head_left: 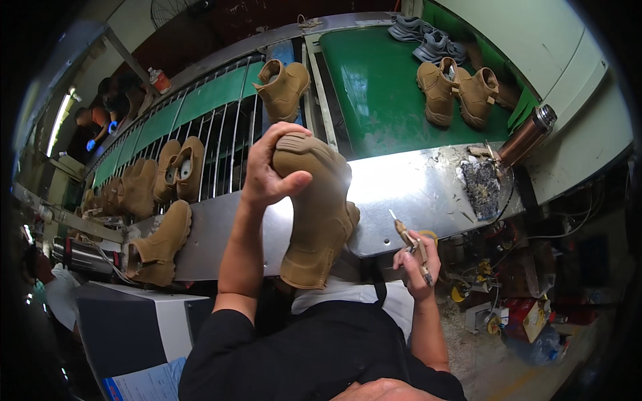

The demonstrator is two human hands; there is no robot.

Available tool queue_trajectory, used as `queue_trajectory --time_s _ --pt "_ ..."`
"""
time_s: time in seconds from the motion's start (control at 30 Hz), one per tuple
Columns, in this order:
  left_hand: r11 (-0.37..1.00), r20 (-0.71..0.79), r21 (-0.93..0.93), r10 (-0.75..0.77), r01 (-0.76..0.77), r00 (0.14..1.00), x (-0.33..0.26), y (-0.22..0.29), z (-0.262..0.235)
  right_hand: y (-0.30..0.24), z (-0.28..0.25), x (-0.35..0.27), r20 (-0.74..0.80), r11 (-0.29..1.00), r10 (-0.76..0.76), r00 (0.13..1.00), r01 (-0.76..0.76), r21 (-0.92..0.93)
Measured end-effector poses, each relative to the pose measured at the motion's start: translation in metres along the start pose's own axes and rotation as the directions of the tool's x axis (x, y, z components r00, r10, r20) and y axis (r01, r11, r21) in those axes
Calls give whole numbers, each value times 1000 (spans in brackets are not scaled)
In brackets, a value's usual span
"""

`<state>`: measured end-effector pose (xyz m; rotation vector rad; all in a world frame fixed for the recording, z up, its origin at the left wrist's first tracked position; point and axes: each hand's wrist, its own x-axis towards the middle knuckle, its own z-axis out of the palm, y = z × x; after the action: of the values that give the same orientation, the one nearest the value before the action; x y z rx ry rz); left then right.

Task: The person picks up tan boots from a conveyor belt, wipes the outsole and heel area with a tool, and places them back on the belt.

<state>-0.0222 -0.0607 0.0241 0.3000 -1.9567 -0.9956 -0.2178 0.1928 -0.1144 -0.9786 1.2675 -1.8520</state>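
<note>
A tan boot (313,207) hangs upright in front of my chest, toe end up and ankle opening toward me. My left hand (267,167) is closed round its toe end, fingers over the sole edge and thumb on the upper. Lower and to the right, my right hand (422,271) grips a small brass-coloured nozzle tool (404,235) with a thin pale tip. That tip points up and left, apart from the boot. Beyond my left hand, another tan boot (283,90) stands on the rack.
A metal ledge (401,177) runs across in front of me. Several tan boots (190,170) line the rod rack at left; one boot (167,244) lies nearer. Tan boots (439,90) and grey shoes (438,48) sit on a green belt (374,100). A copper flask (528,137) leans at right.
</note>
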Motion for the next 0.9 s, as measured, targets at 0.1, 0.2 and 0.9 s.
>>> queue_trajectory --time_s 0.1,0.2,0.9 --pt "1000 1 0 15 -15 1000 2 3 7 -32 19 25 245 965 -207 947 239 -105" --pt "999 17 26 21 -21 1000 8 5 8 -65 47 64 352 881 -385 853 454 -137" --pt "956 -14 -191 -229 222 973 26 -59 -22 24 70 65 215 982 -83 973 43 183"
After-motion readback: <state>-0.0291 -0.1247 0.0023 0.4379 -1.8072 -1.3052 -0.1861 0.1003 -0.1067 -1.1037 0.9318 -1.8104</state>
